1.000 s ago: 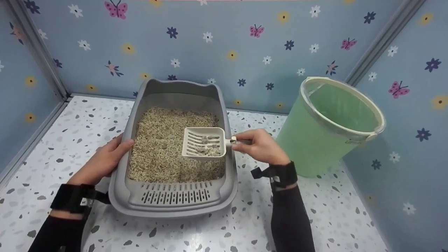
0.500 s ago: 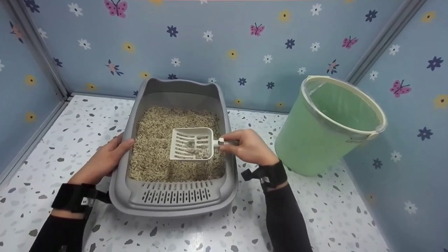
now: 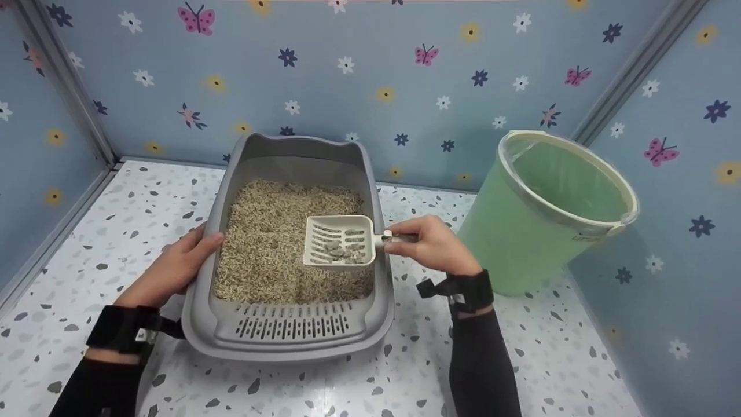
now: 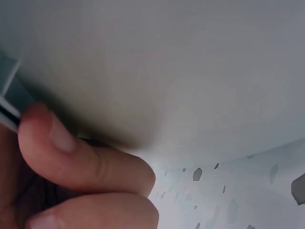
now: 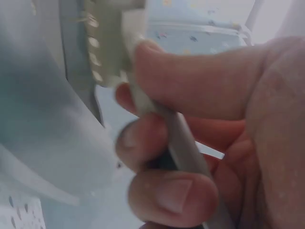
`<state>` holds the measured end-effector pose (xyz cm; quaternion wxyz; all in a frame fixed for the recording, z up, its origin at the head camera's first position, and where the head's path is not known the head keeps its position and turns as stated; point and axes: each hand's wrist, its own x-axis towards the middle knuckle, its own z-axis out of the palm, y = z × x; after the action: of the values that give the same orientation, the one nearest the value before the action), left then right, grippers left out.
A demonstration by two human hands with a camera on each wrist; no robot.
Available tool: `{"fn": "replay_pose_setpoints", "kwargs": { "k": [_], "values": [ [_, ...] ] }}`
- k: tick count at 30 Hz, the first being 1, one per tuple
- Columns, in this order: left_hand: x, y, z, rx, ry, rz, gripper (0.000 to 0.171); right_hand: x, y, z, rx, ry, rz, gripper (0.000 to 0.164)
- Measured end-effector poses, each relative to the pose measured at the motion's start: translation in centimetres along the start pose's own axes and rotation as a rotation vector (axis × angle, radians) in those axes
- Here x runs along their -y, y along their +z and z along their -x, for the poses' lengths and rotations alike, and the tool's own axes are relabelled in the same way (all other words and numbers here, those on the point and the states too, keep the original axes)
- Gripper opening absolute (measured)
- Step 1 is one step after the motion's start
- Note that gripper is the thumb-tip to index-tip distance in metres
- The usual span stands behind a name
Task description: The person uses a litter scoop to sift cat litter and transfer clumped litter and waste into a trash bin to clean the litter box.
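Note:
A grey litter box (image 3: 382, 313) holds a bed of tan granular litter (image 3: 266, 237). At its left side my left hand (image 3: 176, 263) grips the rim, thumb on top; the left wrist view shows curled fingers (image 4: 105, 169) beneath the box's side. My right hand (image 3: 434, 246) pinches the handle of a white slotted litter scoop (image 3: 318, 223) near the box's right rim. The scoop's pan hangs level over the litter, with several greyish clumps (image 3: 344, 252) lying in it. In the right wrist view the fingers wrap the scoop's grey handle (image 5: 190, 148).
To the right stands a green bin (image 3: 503, 231) with a clear liner folded over its pale rim. Blue flowered panels (image 3: 324, 81) enclose the back and sides. The surface (image 3: 278, 388) is white with grey speckles.
The scoop went left over the litter and then came back right, in my right hand. Loose litter in its pan has thinned, leaving clumps. My left hand stays on the box's rim.

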<state>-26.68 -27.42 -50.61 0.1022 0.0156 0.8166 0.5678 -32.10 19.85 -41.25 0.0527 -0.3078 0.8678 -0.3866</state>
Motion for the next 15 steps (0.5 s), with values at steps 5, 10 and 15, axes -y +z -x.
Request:
{"fn": "replay_pose_setpoints", "kwargs": {
  "k": [5, 10, 15],
  "values": [
    [-0.03, -0.1, 0.06, -0.009, -0.002, -0.008, 0.083, 0.46, 0.73, -0.71, 0.031, -0.001, 0.016, 0.025],
    [-0.08, -0.02, 0.02, -0.004, -0.007, -0.019, 0.086, 0.2, -0.19, 0.18, 0.008, 0.02, 0.018, 0.021],
    [-0.1, 0.0, 0.0, -0.004, -0.007, -0.013, 0.086, 0.32, 0.54, -0.34, 0.026, -0.011, 0.015, 0.025]
  ]
}}
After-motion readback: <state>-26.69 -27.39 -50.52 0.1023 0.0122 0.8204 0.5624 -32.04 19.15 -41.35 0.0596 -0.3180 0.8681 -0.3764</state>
